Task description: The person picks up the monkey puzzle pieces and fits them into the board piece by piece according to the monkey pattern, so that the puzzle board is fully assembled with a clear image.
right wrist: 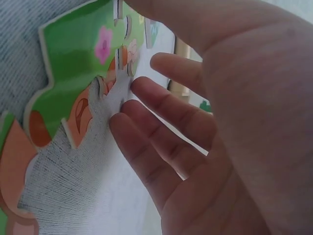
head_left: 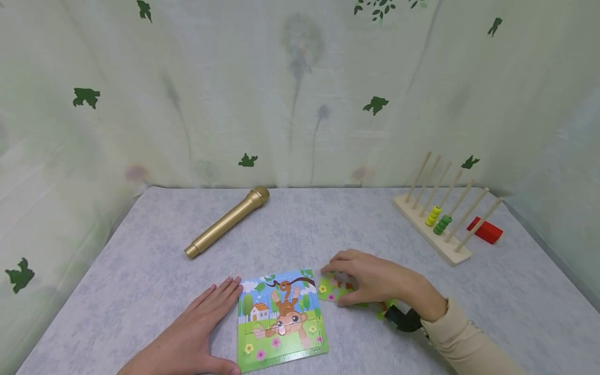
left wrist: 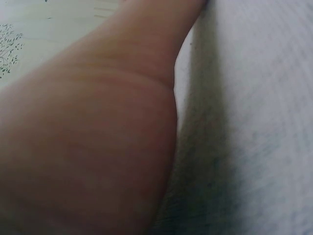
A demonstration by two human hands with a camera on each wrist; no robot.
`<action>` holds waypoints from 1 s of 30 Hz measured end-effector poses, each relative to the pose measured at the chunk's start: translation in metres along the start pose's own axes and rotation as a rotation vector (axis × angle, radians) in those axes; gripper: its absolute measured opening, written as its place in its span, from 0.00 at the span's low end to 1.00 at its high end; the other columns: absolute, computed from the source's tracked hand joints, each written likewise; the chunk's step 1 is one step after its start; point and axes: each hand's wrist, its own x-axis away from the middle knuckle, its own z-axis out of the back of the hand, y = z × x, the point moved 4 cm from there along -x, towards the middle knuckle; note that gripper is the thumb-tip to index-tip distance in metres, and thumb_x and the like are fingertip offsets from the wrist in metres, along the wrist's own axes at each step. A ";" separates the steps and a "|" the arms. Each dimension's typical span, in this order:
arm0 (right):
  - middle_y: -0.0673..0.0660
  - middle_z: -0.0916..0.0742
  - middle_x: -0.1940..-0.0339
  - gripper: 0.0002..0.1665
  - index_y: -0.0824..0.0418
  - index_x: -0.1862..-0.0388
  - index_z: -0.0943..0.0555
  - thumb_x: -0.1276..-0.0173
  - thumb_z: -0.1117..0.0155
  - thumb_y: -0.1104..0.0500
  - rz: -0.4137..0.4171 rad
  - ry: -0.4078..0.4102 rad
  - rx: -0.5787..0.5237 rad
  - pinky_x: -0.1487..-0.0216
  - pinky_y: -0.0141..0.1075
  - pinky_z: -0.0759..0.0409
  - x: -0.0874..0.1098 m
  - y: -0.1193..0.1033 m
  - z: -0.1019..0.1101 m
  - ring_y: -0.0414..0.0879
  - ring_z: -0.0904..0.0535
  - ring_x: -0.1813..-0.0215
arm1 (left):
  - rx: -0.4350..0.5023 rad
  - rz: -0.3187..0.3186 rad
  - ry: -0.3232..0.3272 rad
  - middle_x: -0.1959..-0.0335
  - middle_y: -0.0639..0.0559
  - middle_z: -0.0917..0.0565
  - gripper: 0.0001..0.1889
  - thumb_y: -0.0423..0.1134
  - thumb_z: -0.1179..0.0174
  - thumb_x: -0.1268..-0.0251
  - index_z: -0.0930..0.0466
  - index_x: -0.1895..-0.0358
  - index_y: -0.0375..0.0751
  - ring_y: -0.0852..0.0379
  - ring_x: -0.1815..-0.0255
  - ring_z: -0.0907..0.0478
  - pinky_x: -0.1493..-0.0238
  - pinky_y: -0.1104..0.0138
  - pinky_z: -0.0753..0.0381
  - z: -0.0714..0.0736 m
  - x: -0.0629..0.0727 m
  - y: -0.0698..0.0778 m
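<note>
Against a flat, glossy square puzzle (head_left: pixel 281 341) on the mottled counter (head_left: pixel 300 229), the left hand (head_left: pixel 194 328) rests, fingers straight; the right hand (head_left: pixel 375 276) arches, loosely spread, over curvy-edged pieces (head_left: pixel 327 289). Beyond lie a smooth gold microphone (head_left: pixel 227 224), wooden peg rack (head_left: pixel 407 209) and red block (head_left: pixel 488 232).

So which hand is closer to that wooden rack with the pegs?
The right hand: it is over the loose puzzle pieces, nearer the camera and left of the wooden rack. The left hand is farther left, at the monkey puzzle's left edge.
</note>
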 end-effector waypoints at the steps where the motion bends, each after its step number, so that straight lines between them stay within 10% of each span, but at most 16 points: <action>1: 0.47 0.17 0.39 0.34 0.52 0.32 0.21 0.33 0.25 0.44 -0.003 0.000 0.001 0.43 0.37 0.17 0.000 0.001 0.000 0.40 0.23 0.43 | 0.001 0.000 -0.004 0.18 0.40 0.40 0.69 0.82 0.36 0.55 0.46 0.18 0.35 0.74 0.17 0.67 0.22 0.82 0.72 0.000 0.000 0.000; 30: 0.41 0.18 0.56 0.21 0.48 0.41 0.14 0.34 0.28 0.53 0.026 0.043 0.043 0.59 0.26 0.25 -0.003 -0.001 -0.004 0.36 0.28 0.57 | -0.020 0.000 0.013 0.18 0.40 0.39 0.69 0.82 0.36 0.56 0.44 0.19 0.35 0.73 0.16 0.67 0.21 0.82 0.70 -0.002 0.000 -0.001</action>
